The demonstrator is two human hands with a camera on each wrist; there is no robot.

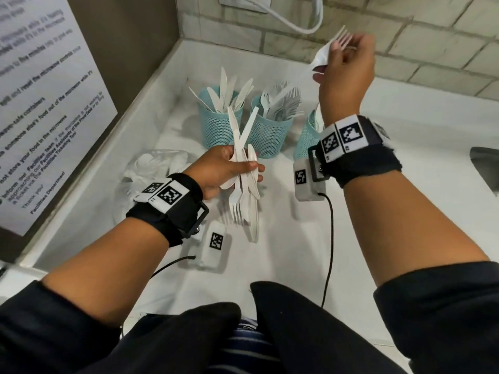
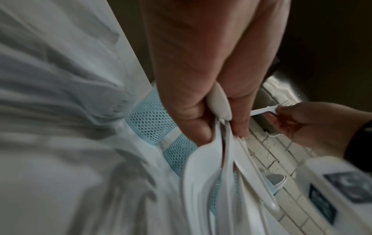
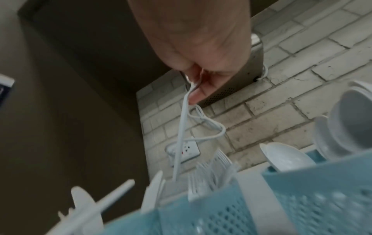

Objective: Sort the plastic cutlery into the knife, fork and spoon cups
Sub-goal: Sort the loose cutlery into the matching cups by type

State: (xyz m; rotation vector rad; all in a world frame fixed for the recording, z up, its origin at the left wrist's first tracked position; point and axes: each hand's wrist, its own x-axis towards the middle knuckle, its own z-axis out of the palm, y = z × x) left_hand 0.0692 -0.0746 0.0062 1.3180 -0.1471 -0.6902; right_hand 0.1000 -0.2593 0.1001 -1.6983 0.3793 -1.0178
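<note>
My left hand [image 1: 244, 170] grips a bundle of white plastic cutlery [image 1: 244, 201], with knives, forks and spoons mixed, low over the white counter [image 1: 283, 252]. In the left wrist view its fingers [image 2: 189, 111] curl round that bundle [image 2: 219, 103]. My right hand [image 1: 328, 63] is raised near the back wall and pinches a white fork [image 1: 342, 36] just below its tines. The fork's handle [image 3: 182, 127] hangs down toward the middle cup. Three teal mesh cups stand in a row: knife cup [image 1: 220, 128], fork cup [image 1: 270, 139] and spoon cup [image 1: 307, 141], the last partly hidden by my right wrist.
A crumpled clear plastic bag [image 1: 151, 168] lies on the counter left of my left hand. A brown panel with a printed notice [image 1: 40, 103] closes off the left side. On the tiled back wall are a socket and a white cable [image 1: 291, 22]. A sink edge [image 1: 486, 168] shows at far right.
</note>
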